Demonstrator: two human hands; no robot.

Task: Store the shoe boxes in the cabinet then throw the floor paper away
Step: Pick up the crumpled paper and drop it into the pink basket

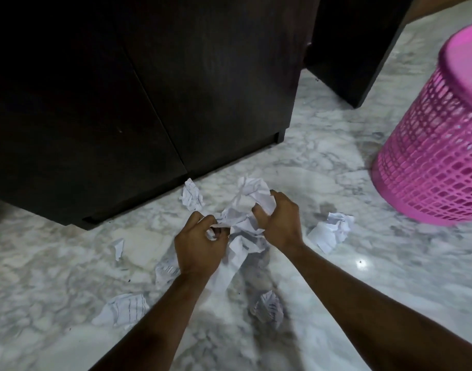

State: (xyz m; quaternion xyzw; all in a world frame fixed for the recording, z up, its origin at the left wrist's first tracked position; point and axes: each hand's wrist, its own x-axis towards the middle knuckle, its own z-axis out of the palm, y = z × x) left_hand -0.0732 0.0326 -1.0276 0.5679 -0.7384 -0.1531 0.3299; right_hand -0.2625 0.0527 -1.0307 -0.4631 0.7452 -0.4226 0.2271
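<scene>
A bunch of crumpled white paper [245, 210] is gathered between both hands just above the marble floor. My left hand [197, 245] pinches its left edge. My right hand [279, 223] grips its right side, fingers curled into the paper. Several more crumpled sheets lie loose on the floor: one near the cabinet base [192, 195], one to the right [331, 231], one at the lower left [122, 309], one below the hands [268, 307]. The dark cabinet [149, 103] stands with both doors closed. No shoe boxes are in sight.
A pink mesh waste basket [432, 145] stands on the floor at the right. A second dark cabinet or panel [355, 49] is behind it. A small paper scrap [119, 249] lies at the left on the grey marble floor [363, 290].
</scene>
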